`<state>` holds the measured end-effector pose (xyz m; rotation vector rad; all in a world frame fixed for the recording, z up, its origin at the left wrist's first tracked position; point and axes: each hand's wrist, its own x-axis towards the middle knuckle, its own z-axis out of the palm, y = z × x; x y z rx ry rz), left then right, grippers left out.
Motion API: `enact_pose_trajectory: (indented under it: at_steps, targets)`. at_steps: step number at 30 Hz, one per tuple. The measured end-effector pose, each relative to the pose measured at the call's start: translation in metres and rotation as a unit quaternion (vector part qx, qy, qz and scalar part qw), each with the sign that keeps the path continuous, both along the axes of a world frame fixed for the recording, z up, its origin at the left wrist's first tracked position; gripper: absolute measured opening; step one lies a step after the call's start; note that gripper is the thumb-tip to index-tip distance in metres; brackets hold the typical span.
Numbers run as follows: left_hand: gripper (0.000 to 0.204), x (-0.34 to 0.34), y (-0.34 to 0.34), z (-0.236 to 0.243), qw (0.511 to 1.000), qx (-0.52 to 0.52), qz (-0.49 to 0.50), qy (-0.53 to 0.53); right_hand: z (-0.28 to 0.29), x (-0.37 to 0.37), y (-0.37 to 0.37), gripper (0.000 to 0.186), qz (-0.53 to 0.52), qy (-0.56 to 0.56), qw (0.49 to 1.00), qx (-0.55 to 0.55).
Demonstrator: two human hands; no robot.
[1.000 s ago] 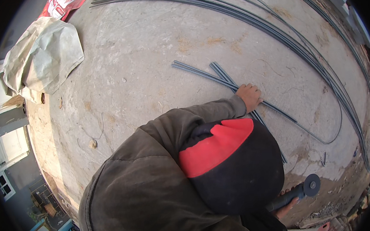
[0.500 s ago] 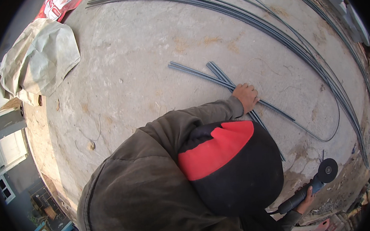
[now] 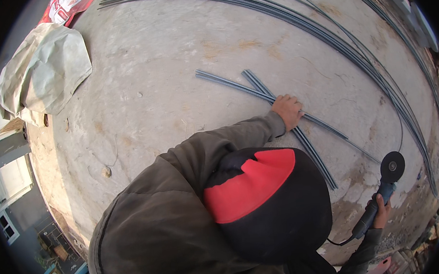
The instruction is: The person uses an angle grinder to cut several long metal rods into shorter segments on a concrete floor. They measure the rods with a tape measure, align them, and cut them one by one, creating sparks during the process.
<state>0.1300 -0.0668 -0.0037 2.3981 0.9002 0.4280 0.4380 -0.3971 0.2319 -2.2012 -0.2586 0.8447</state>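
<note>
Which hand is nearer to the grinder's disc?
Right. The right hand holds the grinder just below the disc; the left hand is farther off, up and left, on the crossed rods.

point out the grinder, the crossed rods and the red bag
Grinder (image 3: 369, 216), head view, on its dark body
Crossed rods (image 3: 266, 95), head view, where they cross
Red bag (image 3: 67, 7), head view, on its front

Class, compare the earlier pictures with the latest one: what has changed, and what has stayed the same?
The co-worker's right hand has moved the angle grinder up the picture and slightly rightward, clear of the cap. Nothing was taken hold of or let go. The co-worker's left hand stays on the crossed metal rods.
</note>
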Motion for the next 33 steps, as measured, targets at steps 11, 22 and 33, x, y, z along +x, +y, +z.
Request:
enact_pose_trajectory:
  at_steps: [11,22,33]
  targets:
    - [0.022,-0.003,-0.001,0.003,0.999,-0.028,0.001,0.026,-0.056,-0.020,0.009,0.045,-0.001,0.074,0.997,-0.011]
    - [0.026,-0.001,0.001,0.005,1.000,-0.021,-0.011,0.012,-0.079,-0.016,0.014,0.042,0.017,0.075,0.997,-0.007]
    - [0.023,0.015,-0.006,0.015,0.999,-0.011,-0.004,0.035,-0.121,-0.019,0.015,0.047,0.098,0.048,0.994,-0.015]
